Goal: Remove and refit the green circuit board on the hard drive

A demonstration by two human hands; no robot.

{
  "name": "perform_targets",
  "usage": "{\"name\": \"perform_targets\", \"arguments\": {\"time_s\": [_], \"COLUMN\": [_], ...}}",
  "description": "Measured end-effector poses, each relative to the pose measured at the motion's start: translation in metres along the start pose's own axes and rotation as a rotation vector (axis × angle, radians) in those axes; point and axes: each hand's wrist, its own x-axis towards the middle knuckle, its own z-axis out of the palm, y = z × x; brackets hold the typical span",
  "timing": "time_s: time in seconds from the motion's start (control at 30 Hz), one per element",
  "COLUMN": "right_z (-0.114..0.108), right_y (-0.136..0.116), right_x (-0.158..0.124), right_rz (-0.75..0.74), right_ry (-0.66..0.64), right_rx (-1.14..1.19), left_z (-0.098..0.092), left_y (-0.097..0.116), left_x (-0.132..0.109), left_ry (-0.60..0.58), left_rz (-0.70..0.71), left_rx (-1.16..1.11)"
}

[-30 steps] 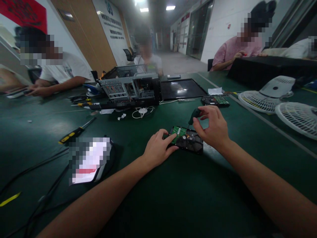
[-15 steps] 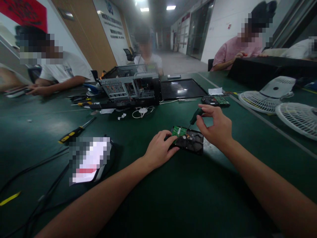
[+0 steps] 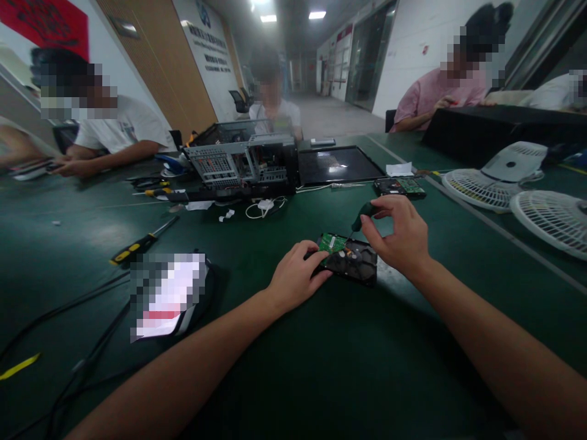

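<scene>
A hard drive (image 3: 355,263) lies on the dark green table with its green circuit board (image 3: 332,242) facing up. Gripping its left end is my left hand (image 3: 299,273), thumb along the near edge and fingers over the board side. My right hand (image 3: 401,232) pinches the dark green handle of a small screwdriver (image 3: 362,217) between thumb and fingers. The screwdriver leans to the right, and its shaft reaches down to the circuit board's right edge. The exact spot under the tip is too small to make out.
An opened computer case (image 3: 243,159) stands at the back beside a flat black panel (image 3: 339,164). Another hard drive (image 3: 400,187) lies beyond my right hand. White fan parts (image 3: 495,177) sit at right; a yellow-black screwdriver (image 3: 142,241), a phone (image 3: 172,296) and cables at left. People sit around.
My right hand has shifted very slightly, its fingers lower on the screwdriver handle. The left hand and the hard drive stay in place.
</scene>
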Motion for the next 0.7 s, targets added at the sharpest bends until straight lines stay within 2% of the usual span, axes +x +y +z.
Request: {"name": "perform_targets", "arguments": {"time_s": [0.17, 0.43, 0.7], "right_z": [0.0004, -0.0005, 0.0001], "right_y": [-0.0027, -0.0008, -0.0033], "right_x": [-0.0009, 0.0018, -0.0004], "right_rz": [0.018, -0.017, -0.017], "right_ry": [-0.008, -0.001, -0.017], "right_rx": [0.049, -0.026, 0.054], "left_z": [-0.0001, -0.0002, -0.0001], "left_y": [-0.0001, -0.0001, -0.0001], "left_x": [0.0003, 0.0003, 0.0003], "left_ry": [-0.001, 0.005, 0.008], "left_rz": [0.0, 0.01, 0.016], "left_rx": [-0.008, 0.001, -0.002]}}
